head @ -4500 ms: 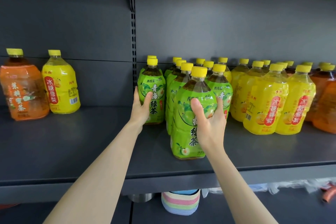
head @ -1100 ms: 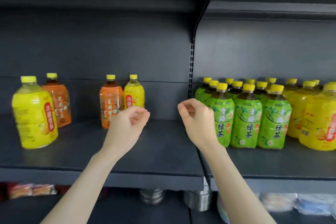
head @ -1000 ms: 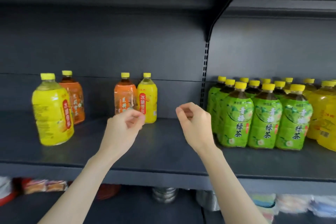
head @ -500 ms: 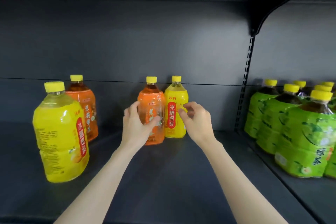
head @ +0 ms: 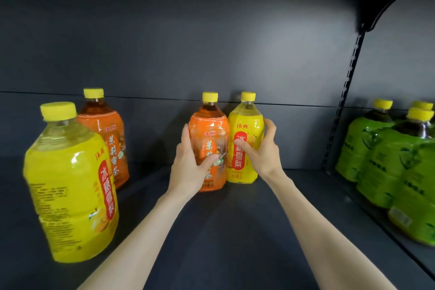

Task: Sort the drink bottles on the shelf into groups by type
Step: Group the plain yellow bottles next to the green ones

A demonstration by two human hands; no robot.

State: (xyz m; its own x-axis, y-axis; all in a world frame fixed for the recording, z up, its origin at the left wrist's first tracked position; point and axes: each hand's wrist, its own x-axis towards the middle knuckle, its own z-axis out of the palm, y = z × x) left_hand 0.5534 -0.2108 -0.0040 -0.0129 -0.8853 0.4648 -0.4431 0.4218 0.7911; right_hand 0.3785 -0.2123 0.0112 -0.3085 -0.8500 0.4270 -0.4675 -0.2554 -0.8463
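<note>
An orange tea bottle (head: 211,129) and a yellow pear-drink bottle (head: 246,125) stand side by side, upright, at the back middle of the dark shelf (head: 226,231). My left hand (head: 190,167) wraps the orange bottle from its left side. My right hand (head: 261,150) grips the yellow bottle from its right, thumb across the label. At the front left stands a second yellow bottle (head: 70,183), with a second orange bottle (head: 106,134) just behind it. Several green tea bottles (head: 388,162) are grouped on the right.
A slotted metal upright (head: 346,92) and its bracket divide this shelf bay from the bay with the green bottles. The shelf's grey back wall (head: 188,42) rises close behind the held bottles.
I have turned left from the green bottles toward this bay. Both hands came forward from hovering empty and closed around the orange and the yellow bottle at the back.
</note>
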